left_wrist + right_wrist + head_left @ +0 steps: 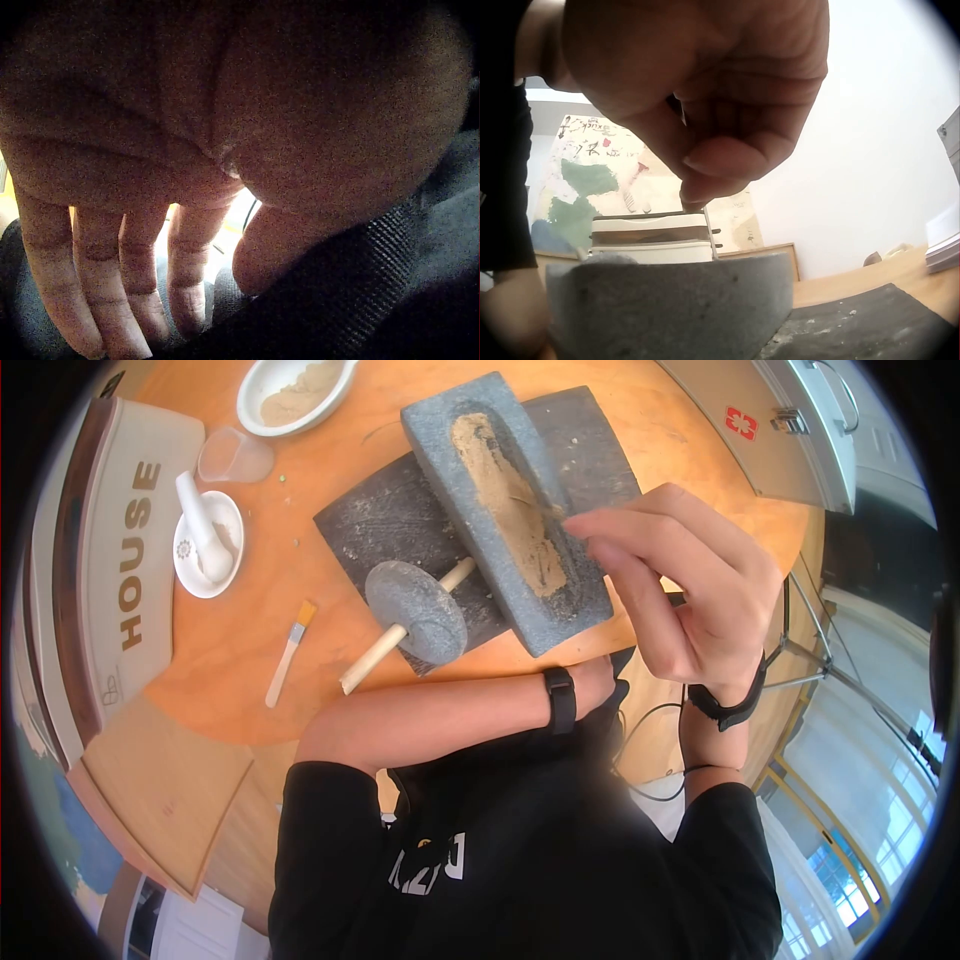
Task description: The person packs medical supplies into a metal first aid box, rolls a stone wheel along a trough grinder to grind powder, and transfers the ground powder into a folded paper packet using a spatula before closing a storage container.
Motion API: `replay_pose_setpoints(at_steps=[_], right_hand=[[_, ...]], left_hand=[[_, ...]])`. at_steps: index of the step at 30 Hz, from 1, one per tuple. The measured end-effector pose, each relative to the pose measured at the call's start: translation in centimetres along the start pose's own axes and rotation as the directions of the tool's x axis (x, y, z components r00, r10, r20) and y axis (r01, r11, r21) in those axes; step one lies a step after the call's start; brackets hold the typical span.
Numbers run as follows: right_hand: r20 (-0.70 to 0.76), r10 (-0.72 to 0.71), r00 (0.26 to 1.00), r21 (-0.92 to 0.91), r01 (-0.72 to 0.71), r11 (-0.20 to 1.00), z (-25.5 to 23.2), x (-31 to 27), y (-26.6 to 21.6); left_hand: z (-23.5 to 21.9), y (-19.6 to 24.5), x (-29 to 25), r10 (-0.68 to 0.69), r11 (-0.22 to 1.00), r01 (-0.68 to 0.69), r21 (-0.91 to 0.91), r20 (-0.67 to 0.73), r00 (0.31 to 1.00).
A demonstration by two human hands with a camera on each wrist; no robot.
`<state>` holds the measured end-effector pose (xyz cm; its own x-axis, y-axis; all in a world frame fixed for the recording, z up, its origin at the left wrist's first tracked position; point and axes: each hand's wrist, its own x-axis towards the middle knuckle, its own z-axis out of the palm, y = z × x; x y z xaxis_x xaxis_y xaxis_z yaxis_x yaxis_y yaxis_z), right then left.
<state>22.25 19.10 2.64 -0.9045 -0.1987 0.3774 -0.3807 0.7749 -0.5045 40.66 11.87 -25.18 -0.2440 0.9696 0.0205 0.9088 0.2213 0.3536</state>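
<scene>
Over a long grey stone grinding trough [430, 435], my right hand [700, 575] pinches a thin, twig-like piece [550, 510] between thumb and fingertips. Its exact kind I cannot tell. Tan powder [500, 495] lies along the trough's hollow. The right wrist view has the pinching fingertips [716, 169] above the trough's end wall [667, 307]. My left forearm crosses in front of my body, and the left hand [597, 682] is partly hidden by dark fabric. Its fingers [97, 277] hang loosely bent, holding nothing, in the left wrist view.
A stone grinding wheel [390, 590] with a wooden axle leans by the trough on a dark board [360, 520]. Left are a brush [290, 655], white mortar with pestle [205, 540], plastic cup [240, 457], powder bowl [262, 422] and HOUSE box [140, 550]. A metal case [770, 420] stands right.
</scene>
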Motion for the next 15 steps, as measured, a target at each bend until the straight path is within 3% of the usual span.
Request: replay_pose_setpoints(at_steps=[2,4,7,15], right_hand=[[-0.021,-0.005,1.000,0.015,0.005,1.000,0.2,0.2,0.0],[-0.104,-0.069,0.992,-0.087,0.060,0.994,0.6,0.8,0.4],[-0.048,-0.065,0.997,-0.116,0.059,0.991,0.4,0.9,0.2],[0.121,0.079,0.990,-0.118,-0.064,0.991,-1.1,-1.5,-3.3]], left_hand=[[-6.0,-1.7,0.2,0.081,0.996,-0.086,0.018,0.199,0.977],[-10.3,-3.0,0.4,0.156,0.984,-0.178,0.020,0.391,0.907],[-12.2,-3.6,0.6,0.174,0.974,-0.220,0.054,0.447,0.877],[-6.3,-1.9,0.9,0.195,0.939,-0.104,-0.328,0.259,0.946]])
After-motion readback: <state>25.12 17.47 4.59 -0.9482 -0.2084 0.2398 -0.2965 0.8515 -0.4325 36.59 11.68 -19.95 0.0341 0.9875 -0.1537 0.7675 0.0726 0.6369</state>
